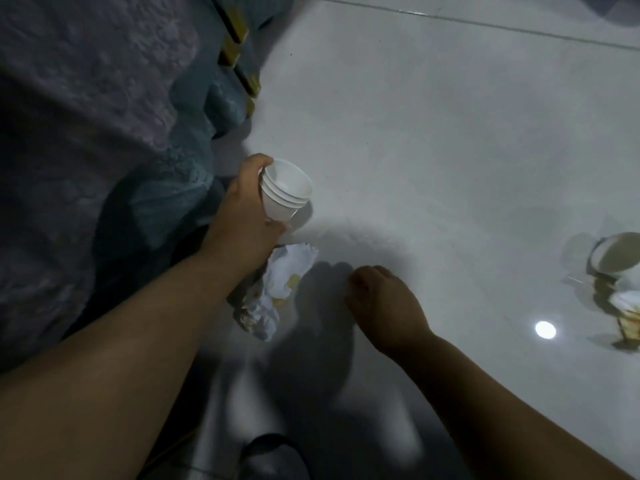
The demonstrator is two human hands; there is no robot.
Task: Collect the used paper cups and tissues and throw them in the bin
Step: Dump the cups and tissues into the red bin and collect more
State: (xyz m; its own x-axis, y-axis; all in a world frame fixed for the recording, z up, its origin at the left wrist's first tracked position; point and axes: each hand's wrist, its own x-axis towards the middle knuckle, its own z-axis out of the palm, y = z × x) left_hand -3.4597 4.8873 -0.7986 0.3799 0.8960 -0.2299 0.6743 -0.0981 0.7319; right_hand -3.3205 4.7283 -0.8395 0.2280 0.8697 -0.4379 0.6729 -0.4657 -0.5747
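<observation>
Paper cups [285,188], nested in a stack, sit in the left hand [246,209], its fingers wrapped round the thin wall. They look light and easily crushed, so a mild grip suits. Just below that wrist a crumpled tissue [277,289] seems to lie on the floor [450,133]; it is soft and stained, best pinched at a raised fold. The right hand [384,306] hovers near it, fingers curled in, nothing visibly held. The bed [86,133] crowds the left; open floor lies rightward, toward a tipped cup [616,254].

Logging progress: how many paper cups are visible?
4: three nested cups in the left hand; one tipped cup on the floor at right. More may be hidden.
</observation>
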